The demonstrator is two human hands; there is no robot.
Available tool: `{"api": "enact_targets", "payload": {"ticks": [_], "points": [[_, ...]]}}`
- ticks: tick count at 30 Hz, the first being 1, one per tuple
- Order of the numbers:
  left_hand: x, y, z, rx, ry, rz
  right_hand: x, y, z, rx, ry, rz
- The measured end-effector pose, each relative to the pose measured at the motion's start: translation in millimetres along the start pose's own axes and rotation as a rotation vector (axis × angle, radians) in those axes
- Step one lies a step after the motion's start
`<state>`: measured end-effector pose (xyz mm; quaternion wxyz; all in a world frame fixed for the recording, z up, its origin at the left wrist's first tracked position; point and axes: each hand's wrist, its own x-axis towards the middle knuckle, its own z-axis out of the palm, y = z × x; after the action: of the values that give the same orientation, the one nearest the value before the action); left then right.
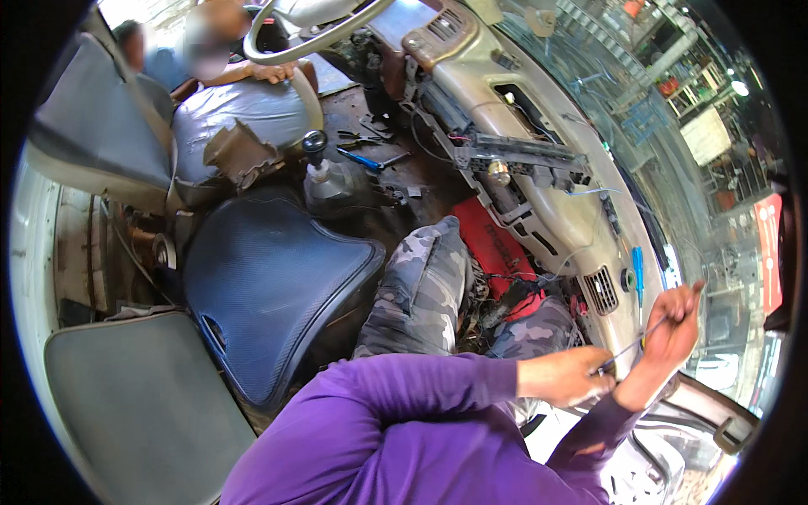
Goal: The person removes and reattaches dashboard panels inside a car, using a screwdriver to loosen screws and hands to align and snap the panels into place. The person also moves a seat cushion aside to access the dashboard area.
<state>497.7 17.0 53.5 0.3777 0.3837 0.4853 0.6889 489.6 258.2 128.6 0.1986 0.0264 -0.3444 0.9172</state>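
Observation:
At the lower right, my left hand (pixel 569 374) is closed on one end of a thin dark strand (pixel 627 350), a wire or slim tool; I cannot tell which. Higher up, beside the windscreen, my right hand (pixel 671 330) has its fingers bent around the other end. Just beyond my hands, a blue screwdriver (pixel 638 278) and a small dark roll (pixel 626 280) lie on the dashboard (pixel 555 109) near an air vent (pixel 600 290). Loose wires (pixel 547 273) hang from the partly dismantled dash above my camouflage-clad legs.
Another person's hand (pixel 271 71) rests on the far seat (pixel 236 118) below the steering wheel (pixel 290 55). A gear lever (pixel 316 151), pliers (pixel 358 137) and blue-handled tool (pixel 362 160) occupy the middle. A black cushion (pixel 269 295), red object (pixel 488 244) and grey seat (pixel 135 396) surround me.

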Motion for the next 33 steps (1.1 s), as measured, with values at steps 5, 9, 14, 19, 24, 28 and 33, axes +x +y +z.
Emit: {"api": "enact_targets", "payload": {"ticks": [5, 9, 14, 19, 24, 28, 33], "points": [[-51.3, 41.7, -79.5, 0.095, 0.454, 0.259, 45.6, -28.1, 10.1, -0.054, -0.089, 0.024], [-69.5, 75.3, -118.5, 0.161, 0.496, 0.359, 8.8, 19.6, 41.5, -0.244, -0.040, 0.073], [-38.2, 56.1, -68.2, 0.420, 0.331, 0.308, -8.2, 61.4, 61.2, -0.110, -0.169, 0.195], [-16.5, 18.3, -53.2, 0.692, 0.267, 0.342, -30.4, 27.7, 60.6, -0.320, -0.095, 0.086], [-19.0, 21.8, -129.4, 0.572, 0.708, 0.129, -51.7, -96.8, -46.7, -2.333, 0.281, -0.340], [-13.1, 31.8, -130.2, 0.291, 0.717, 0.129, -27.5, -125.4, -50.9, -1.963, 0.828, -0.614], [-7.3, 21.6, -114.7, 0.712, 0.548, 0.138, 34.9, -106.4, -13.2, -2.104, 0.516, -0.821]]}}
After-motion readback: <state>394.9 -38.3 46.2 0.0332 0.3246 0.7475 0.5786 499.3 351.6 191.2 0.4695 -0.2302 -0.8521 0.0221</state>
